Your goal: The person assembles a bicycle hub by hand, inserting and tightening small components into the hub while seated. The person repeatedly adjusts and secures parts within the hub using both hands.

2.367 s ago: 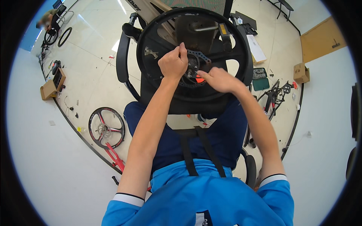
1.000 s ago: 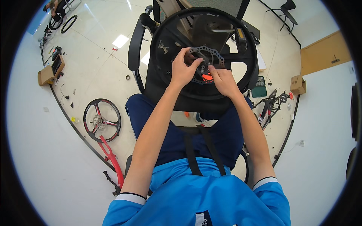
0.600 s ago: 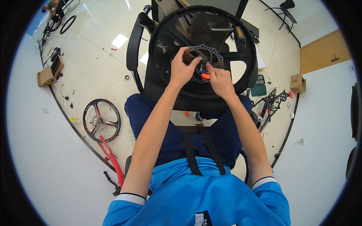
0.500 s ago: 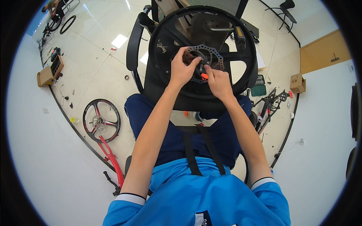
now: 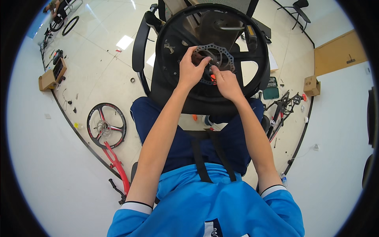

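A black spoked bicycle wheel (image 5: 159, 59) lies flat across the black office chair (image 5: 173, 100) in front of me. A silver, hole-drilled brake disc (image 5: 229, 59) sits at its centre, around the hub. My left hand (image 5: 191, 72) is at the disc's left side, fingers curled and thumb tip by the hub; whatever the fingers pinch is hidden. Close by on the right, my right hand (image 5: 227, 83) is closed around a tool with an orange part (image 5: 213, 78) showing under its thumb. The tool's tip meets the hub area, too small to make out.
A red-spoked wheel (image 5: 106, 125) and red frame part (image 5: 118, 164) lie on the left floor. Beyond them stands an open cardboard box (image 5: 48, 80). Right are a green tool case (image 5: 271, 93), a bike frame (image 5: 281, 112) and a carton (image 5: 312, 86). Another person (image 5: 55, 6) is at the far left.
My right thumb and hand have shifted slightly up and left, nearer the hub. The tool shaft between my hands shows less. My left hand stays nearly in place.
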Demonstrator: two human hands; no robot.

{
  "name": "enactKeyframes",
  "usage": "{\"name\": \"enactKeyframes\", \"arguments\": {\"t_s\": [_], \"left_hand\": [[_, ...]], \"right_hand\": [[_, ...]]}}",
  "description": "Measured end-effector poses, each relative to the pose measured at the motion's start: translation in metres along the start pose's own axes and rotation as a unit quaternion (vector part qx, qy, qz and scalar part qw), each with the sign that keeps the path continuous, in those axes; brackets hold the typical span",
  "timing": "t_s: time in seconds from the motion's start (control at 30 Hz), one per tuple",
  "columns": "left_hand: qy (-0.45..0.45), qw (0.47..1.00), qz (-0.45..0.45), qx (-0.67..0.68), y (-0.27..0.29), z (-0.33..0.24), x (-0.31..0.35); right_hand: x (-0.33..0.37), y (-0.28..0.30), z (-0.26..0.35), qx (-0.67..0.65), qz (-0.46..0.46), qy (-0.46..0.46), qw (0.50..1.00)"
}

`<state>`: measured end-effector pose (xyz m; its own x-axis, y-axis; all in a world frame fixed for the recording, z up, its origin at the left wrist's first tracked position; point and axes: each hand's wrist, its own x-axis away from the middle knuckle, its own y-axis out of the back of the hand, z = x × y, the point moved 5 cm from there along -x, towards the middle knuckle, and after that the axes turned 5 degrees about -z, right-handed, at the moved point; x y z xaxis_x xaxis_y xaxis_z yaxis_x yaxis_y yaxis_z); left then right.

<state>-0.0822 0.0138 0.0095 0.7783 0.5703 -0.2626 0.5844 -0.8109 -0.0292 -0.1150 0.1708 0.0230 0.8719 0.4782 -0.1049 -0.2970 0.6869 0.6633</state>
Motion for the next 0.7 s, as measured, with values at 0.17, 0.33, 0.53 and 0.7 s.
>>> {"name": "enactKeyframes", "arguments": {"t_s": [0.17, 0.33, 0.53, 0.7], "left_hand": [[0.014, 1.0, -0.001, 0.002, -0.001, -0.001, 0.0], [0.017, 1.0, 0.006, 0.005, -0.003, 0.004, -0.001], [0.027, 0.999, 0.003, 0.031, -0.002, 0.007, 0.001], [0.03, 0.998, 0.011, 0.054, -0.004, 0.004, 0.001]], "right_hand": [[-0.008, 0.006, -0.004, -0.014, 0.067, -0.032, 0.997], [-0.021, 0.024, -0.021, -0.035, 0.039, -0.048, 0.997], [-0.01, 0.032, 0.008, 0.058, 0.024, 0.011, 0.998], [-0.01, 0.029, 0.011, 0.056, 0.021, 0.032, 0.998]]}}
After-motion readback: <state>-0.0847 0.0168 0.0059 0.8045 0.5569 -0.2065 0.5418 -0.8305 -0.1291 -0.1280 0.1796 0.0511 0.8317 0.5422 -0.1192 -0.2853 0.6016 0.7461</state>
